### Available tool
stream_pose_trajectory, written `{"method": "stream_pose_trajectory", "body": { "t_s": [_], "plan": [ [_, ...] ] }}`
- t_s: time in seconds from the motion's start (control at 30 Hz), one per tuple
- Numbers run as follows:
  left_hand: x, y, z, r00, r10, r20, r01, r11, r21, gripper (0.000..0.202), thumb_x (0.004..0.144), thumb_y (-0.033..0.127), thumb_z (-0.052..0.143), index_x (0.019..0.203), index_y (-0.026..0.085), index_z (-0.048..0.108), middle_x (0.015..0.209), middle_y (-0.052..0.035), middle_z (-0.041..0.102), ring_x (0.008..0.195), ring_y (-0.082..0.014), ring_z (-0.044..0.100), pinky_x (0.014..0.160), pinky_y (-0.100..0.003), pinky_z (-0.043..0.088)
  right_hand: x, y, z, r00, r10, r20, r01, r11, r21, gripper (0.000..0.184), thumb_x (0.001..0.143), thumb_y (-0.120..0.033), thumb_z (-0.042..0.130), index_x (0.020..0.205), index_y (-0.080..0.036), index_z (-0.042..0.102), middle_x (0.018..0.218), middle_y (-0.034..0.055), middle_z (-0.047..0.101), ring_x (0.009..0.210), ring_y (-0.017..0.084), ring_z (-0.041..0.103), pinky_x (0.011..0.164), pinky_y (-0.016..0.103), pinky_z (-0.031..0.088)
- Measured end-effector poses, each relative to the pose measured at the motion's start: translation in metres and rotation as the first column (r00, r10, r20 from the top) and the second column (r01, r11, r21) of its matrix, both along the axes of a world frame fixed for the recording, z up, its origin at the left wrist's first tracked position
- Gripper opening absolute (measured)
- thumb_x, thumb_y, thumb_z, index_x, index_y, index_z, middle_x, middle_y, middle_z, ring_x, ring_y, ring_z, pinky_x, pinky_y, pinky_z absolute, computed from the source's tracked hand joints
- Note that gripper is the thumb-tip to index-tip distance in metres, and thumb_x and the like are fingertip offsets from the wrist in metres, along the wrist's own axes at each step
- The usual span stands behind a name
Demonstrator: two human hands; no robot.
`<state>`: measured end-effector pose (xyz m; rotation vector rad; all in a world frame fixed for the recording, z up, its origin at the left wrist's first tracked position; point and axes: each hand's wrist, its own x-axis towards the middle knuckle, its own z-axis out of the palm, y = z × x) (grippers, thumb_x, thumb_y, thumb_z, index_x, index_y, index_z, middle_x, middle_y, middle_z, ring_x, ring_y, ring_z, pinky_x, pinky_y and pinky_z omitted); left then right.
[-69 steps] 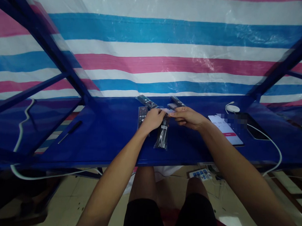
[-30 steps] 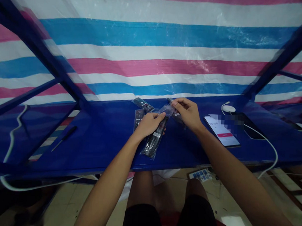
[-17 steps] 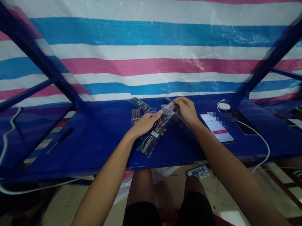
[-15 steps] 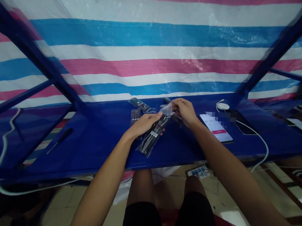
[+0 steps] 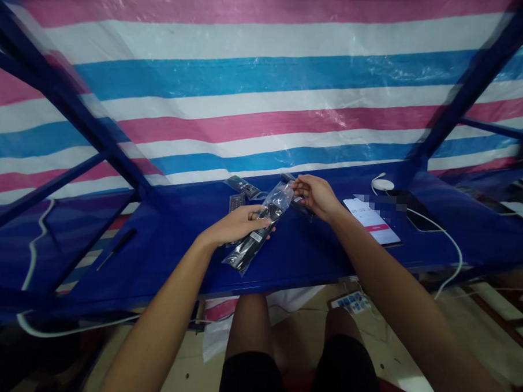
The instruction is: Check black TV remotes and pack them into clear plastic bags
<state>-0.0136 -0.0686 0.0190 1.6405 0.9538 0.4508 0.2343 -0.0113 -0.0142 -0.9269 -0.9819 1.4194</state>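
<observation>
A dark remote control (image 5: 253,242) in a clear plastic bag (image 5: 280,198) slants across the middle of the blue shelf. My left hand (image 5: 238,225) is closed around its middle, thumb on top. At the bag's upper, loose end, my right hand (image 5: 317,196) pinches the plastic edge with its fingertips. Behind my left hand lie a bagged remote (image 5: 243,186) and a second remote (image 5: 236,203), the latter partly covered by the hand. Another dark bagged remote (image 5: 302,209) rests beneath my right hand, partly hidden.
A phone with a lit screen (image 5: 371,221) lies to the right, beside a dark phone (image 5: 417,211) and a white round charger (image 5: 382,184) with its cable. A screwdriver (image 5: 117,248) lies at the left. Blue metal posts frame the shelf, with striped sheeting (image 5: 265,121) behind.
My left hand and the bagged remote have shifted slightly left and down. More of the clear bag's upper end shows stretched between my hands. The camera view has tilted a little.
</observation>
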Motion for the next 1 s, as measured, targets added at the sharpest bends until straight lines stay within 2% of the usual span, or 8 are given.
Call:
{"method": "stream_pose_trajectory", "body": {
  "t_s": [0.1,0.23,0.4,0.53,0.7,0.8,0.9,1.0],
  "plan": [
    [-0.01,0.002,0.019,0.989,0.04,-0.14,-0.038,0.999,0.015,0.044,0.095,0.046,0.067,0.13,0.02,0.065,0.104,-0.01,0.079,0.087,-0.021,0.075,0.078,-0.029,0.057,-0.003,-0.003,0.001,0.999,-0.037,0.022,0.035,0.997,0.062,0.02,0.082,-0.039,0.074,0.088,-0.022,0.065,0.09,0.0062,0.073,0.068,0.014,0.061,0.05,0.025,0.042],
    [-0.023,0.014,0.05,0.948,0.002,-0.319,-0.005,1.0,-0.01,0.053,0.092,0.046,0.07,0.138,0.022,0.061,0.09,-0.0079,0.079,0.082,-0.0222,0.076,0.069,-0.025,0.053,-0.007,-0.005,0.002,0.997,-0.008,0.074,0.002,0.996,0.086,0.021,0.087,-0.042,0.071,0.086,-0.022,0.066,0.093,0.0082,0.073,0.07,0.015,0.062,0.05,0.026,0.044],
    [-0.013,0.029,0.097,0.796,-0.124,-0.593,0.125,0.991,-0.04,0.039,0.08,0.042,0.081,0.112,0.02,0.073,0.085,-0.008,0.077,0.059,-0.0209,0.072,0.058,-0.024,0.051,-0.012,-0.01,0.003,0.988,0.13,0.085,-0.133,0.991,0.029,0.022,0.088,-0.043,0.074,0.086,-0.022,0.068,0.099,0.0111,0.071,0.08,0.019,0.065,0.057,0.029,0.055],
    [0.01,0.042,0.125,0.639,-0.087,-0.765,0.11,0.994,-0.022,0.037,0.063,0.026,0.092,0.096,0.019,0.078,0.062,-0.004,0.07,0.047,-0.0205,0.064,0.049,-0.023,0.045,-0.017,-0.018,0.003,0.929,0.37,-0.022,-0.37,0.926,-0.069,0.033,0.088,-0.055,0.074,0.098,-0.023,0.069,0.112,0.0129,0.07,0.096,0.026,0.07,0.076,0.043,0.064],
    [0.027,0.058,0.125,0.622,0.151,-0.768,-0.088,0.988,0.124,0.013,0.066,0.009,0.085,0.069,0.018,0.075,0.05,-0.0007,0.058,0.046,-0.0195,0.056,0.056,-0.027,0.048,-0.024,-0.027,0.004,0.804,0.562,-0.196,-0.587,0.802,-0.11,0.045,0.085,-0.063,0.074,0.107,-0.024,0.067,0.119,0.0134,0.071,0.103,0.03,0.073,0.083,0.05,0.064],
    [0.032,0.062,0.116,0.494,0.056,-0.868,0.067,0.993,0.102,0.014,0.065,0.01,0.086,0.065,0.018,0.074,0.053,-0.0015,0.058,0.054,-0.0207,0.057,0.064,-0.029,0.049,-0.024,-0.027,0.002,0.771,0.608,-0.187,-0.628,0.775,-0.071,0.04,0.087,-0.054,0.077,0.11,-0.023,0.069,0.114,0.0108,0.073,0.101,0.026,0.074,0.087,0.043,0.064],
    [0.033,0.066,0.115,0.349,-0.033,-0.937,0.264,0.962,0.065,0.021,0.057,0.018,0.093,0.07,0.019,0.076,0.06,-0.0031,0.064,0.064,-0.0239,0.062,0.073,-0.032,0.051,-0.022,-0.024,0.0,0.79,0.603,-0.115,-0.61,0.792,-0.036,0.034,0.084,-0.036,0.083,0.113,-0.024,0.07,0.11,0.0079,0.075,0.098,0.022,0.075,0.083,0.034,0.065],
    [0.019,0.076,0.128,0.399,-0.057,-0.915,0.338,0.937,0.09,0.034,0.051,0.029,0.097,0.078,0.02,0.079,0.072,-0.0063,0.071,0.078,-0.0292,0.066,0.084,-0.039,0.052,-0.021,-0.02,-0.004,0.824,0.56,-0.089,-0.564,0.826,-0.019,0.033,0.08,-0.024,0.085,0.11,-0.021,0.071,0.1,0.0065,0.075,0.089,0.018,0.075,0.075,0.027,0.065]
  ]
}}
